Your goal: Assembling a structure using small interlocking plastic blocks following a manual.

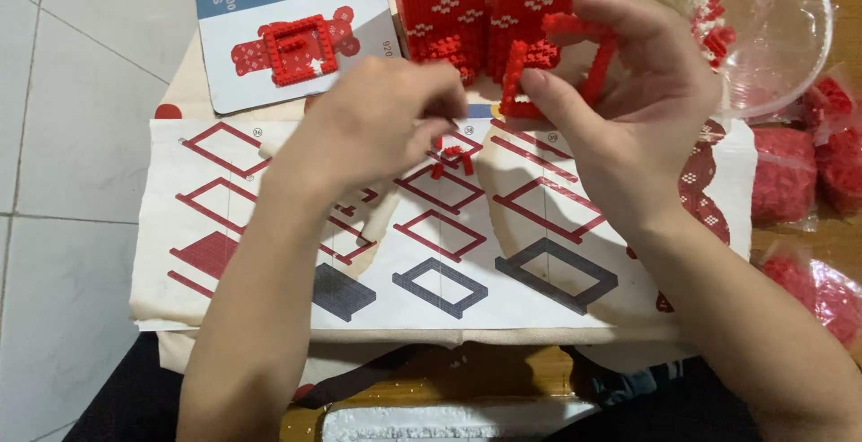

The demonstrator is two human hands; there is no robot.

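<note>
Carefully looking, I see the fingers (575, 16) of my right hand (628, 92) closed around a thin red brick frame (557, 56), holding it up above the instruction sheet (269, 289), just in front of the two red brick towers (489, 2). The thumb presses on the lower bar of the frame and the other fingers curl over its upper bar. My left hand (377, 123) is narrowed to a pinch, and some small red pieces (452, 157) show just below its fingertips; I cannot tell for sure if they are gripped or only touched.

I judge the frame to be very light but fragile: it is only one brick thick and open in the middle, so it may bend or break apart at the corners if squeezed. It seems better to hold it on two opposite bars, near the corners, with soft pressure. The studs should give good grip, not slippery.

Further out, a clear plastic bowl (790, 47) with a few red bricks stands to the right on the desk (844, 227), near bags of red bricks (808, 182). A booklet cover (269, 11) lies at upper left.
</note>
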